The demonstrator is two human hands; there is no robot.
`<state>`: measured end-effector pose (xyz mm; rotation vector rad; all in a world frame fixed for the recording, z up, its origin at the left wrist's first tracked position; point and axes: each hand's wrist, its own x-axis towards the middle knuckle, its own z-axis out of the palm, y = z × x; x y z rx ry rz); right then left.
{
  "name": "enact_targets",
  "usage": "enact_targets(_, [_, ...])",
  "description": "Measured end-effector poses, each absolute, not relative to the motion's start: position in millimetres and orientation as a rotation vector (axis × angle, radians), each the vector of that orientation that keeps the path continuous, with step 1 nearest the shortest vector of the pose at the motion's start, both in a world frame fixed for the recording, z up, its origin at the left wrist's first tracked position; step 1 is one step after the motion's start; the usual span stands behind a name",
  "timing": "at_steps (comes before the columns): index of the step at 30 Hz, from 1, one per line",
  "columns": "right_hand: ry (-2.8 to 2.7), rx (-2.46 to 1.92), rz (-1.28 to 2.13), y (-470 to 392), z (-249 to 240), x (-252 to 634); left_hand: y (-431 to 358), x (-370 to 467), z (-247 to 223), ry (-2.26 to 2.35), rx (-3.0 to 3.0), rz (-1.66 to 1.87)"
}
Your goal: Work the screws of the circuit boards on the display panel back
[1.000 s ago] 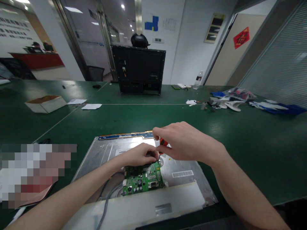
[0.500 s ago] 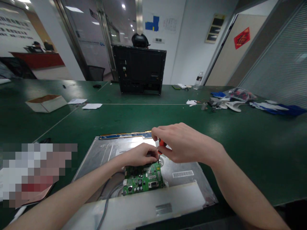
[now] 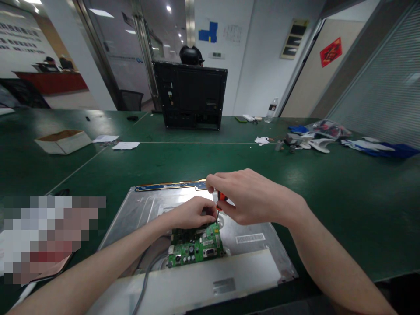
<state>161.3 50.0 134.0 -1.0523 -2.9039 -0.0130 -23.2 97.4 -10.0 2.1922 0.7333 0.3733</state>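
Note:
My right hand (image 3: 244,197) grips a screwdriver (image 3: 222,197) with a red-orange and black handle, its thin shaft pointing down. The screwdriver tip meets the upper right corner of a green circuit board (image 3: 196,247). My left hand (image 3: 194,212) lies over the board's far edge, thumb and fingers curled together close to the tip; whatever is between them is hidden. Under the board is a silvery metal panel (image 3: 259,253), with a blue circuit strip (image 3: 170,186) along its far edge. A grey cable (image 3: 146,282) runs from beside the board across a pale cover strip (image 3: 187,288).
A black display housing (image 3: 192,96) stands upright across the green table (image 3: 183,162), a person's dark head covering showing above it. At left sit an open box (image 3: 64,146) and white papers (image 3: 126,145). Bags and gloves (image 3: 323,142) lie at right, near a bottle (image 3: 271,110).
Both hands stay in nearly the same place. My right hand and the screwdriver handle have shifted very slightly; the board and panel look unmoved.

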Motion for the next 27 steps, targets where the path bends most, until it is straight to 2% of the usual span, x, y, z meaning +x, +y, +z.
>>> enact_targets(7, [-2.866, -1.138, -0.094, 55.2, 131.6, 159.6, 96.2, -21.7, -5.6, 0.721, 2.177, 0.358])
enact_targets(16, [-2.904, -1.037, 0.018, 50.8, 133.6, 160.5, 98.6, -23.1, -12.0, 0.744, 2.223, 0.361])
enact_targets(27, [-2.904, -1.145, -0.157, 45.4, 135.8, 155.3, 97.4, -21.6, -9.4, 0.670, 2.193, 0.369])
